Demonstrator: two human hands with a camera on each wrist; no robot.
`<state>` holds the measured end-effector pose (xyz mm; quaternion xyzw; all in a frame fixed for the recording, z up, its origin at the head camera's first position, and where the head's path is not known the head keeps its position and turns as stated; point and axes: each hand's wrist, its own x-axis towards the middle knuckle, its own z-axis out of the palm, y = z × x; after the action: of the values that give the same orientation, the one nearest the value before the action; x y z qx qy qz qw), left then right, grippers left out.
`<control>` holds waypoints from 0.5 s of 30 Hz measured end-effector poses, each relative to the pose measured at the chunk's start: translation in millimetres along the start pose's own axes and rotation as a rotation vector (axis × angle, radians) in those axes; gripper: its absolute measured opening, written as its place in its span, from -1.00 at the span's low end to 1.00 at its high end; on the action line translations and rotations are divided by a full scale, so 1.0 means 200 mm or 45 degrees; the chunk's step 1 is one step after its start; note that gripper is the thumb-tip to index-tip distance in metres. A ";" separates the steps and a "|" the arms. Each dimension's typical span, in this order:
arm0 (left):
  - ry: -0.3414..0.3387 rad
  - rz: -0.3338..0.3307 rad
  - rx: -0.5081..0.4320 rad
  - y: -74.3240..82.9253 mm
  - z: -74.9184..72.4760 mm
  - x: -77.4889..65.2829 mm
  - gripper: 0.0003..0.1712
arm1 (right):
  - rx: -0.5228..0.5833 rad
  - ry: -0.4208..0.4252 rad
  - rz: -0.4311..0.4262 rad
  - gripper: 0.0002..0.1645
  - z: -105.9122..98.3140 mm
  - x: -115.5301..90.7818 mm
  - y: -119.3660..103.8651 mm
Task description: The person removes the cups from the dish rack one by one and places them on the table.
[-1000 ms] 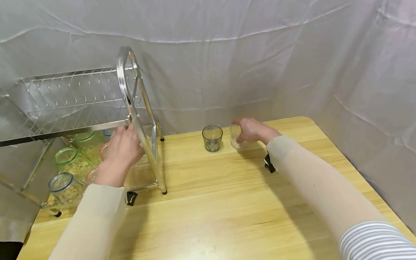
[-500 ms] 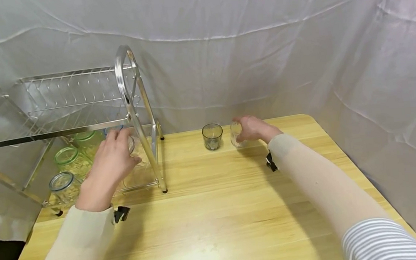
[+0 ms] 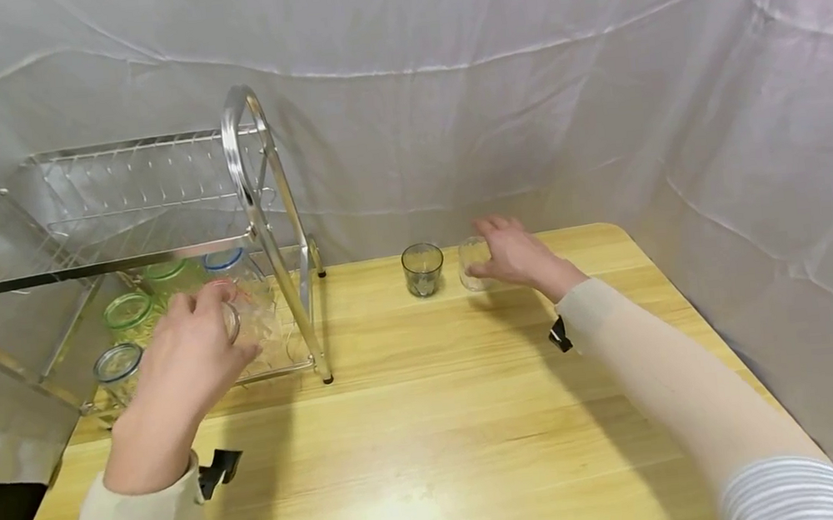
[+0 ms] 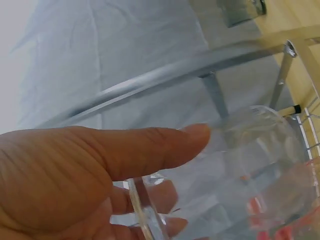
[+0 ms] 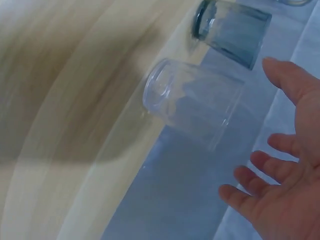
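My left hand (image 3: pixel 187 349) grips a clear glass (image 3: pixel 264 332) by its rim, at the front of a metal dish rack (image 3: pixel 313 362). The left wrist view shows my thumb along the side of this clear glass (image 4: pixel 265 145), with fingers behind it; it lies tilted, its thick rim toward my palm. To the right, my right hand (image 3: pixel 522 256) has its fingers spread beside another clear glass (image 3: pixel 473 264) standing on the table. In the right wrist view a gap shows between that hand (image 5: pixel 285 165) and the standing clear glass (image 5: pixel 195 100).
A smoky grey glass (image 3: pixel 423 272) stands left of the clear one. On the rack's lower level are green-rimmed jars (image 3: pixel 128 313), blue-rimmed ones (image 3: pixel 118 364) and a red-rimmed one partly hidden by my left hand. A grey curtain (image 3: pixel 413 143) hangs behind the wooden table (image 3: pixel 432 426).
My left hand has moved left and toward me, bringing the clear glass away from the rack's right end. My right hand has loosened from the standing clear glass and drawn slightly right.
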<state>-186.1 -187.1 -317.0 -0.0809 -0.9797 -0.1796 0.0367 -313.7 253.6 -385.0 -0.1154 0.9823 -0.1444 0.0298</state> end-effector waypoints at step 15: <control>-0.245 0.049 0.129 0.15 0.01 -0.20 -0.04 | 0.098 0.274 -0.119 -0.14 0.06 -0.18 -0.08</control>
<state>-140.8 -163.9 -312.9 -0.1146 -0.9848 -0.1206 -0.0501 -274.4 244.3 -391.3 -0.1437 0.9671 -0.1948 -0.0781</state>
